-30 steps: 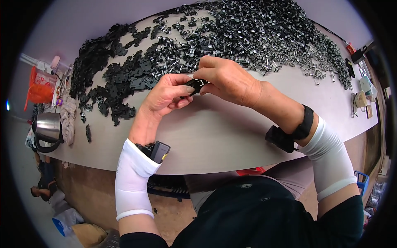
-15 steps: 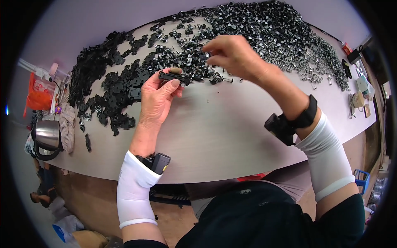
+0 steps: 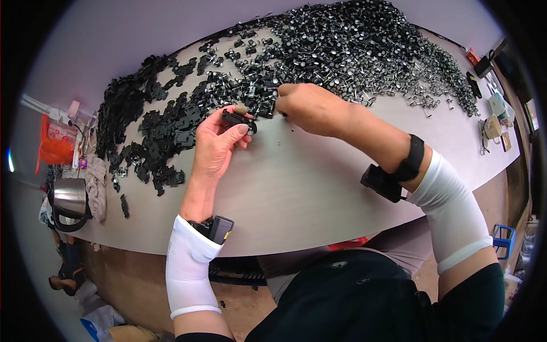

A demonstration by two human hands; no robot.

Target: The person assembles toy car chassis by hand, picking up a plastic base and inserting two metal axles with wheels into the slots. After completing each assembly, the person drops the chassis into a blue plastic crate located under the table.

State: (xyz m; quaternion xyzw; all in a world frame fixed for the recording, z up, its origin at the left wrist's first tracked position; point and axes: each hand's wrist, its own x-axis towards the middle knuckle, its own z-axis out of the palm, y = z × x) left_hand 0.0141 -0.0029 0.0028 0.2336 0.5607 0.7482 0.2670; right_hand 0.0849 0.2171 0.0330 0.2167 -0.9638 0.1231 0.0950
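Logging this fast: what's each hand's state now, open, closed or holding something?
Left hand: closed on a black part.
Right hand: curled; whether it's holding anything cannot be told.

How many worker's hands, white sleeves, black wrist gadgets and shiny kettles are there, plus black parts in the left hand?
Worker's left hand and right hand: 2
Black part in the left hand: 1
White sleeves: 2
Black wrist gadgets: 2
Shiny kettle: 1
Total: 8

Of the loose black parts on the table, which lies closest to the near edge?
The lone narrow black part right of the kettle: it lies by itself, touching no other, while the black pile sits farther back.
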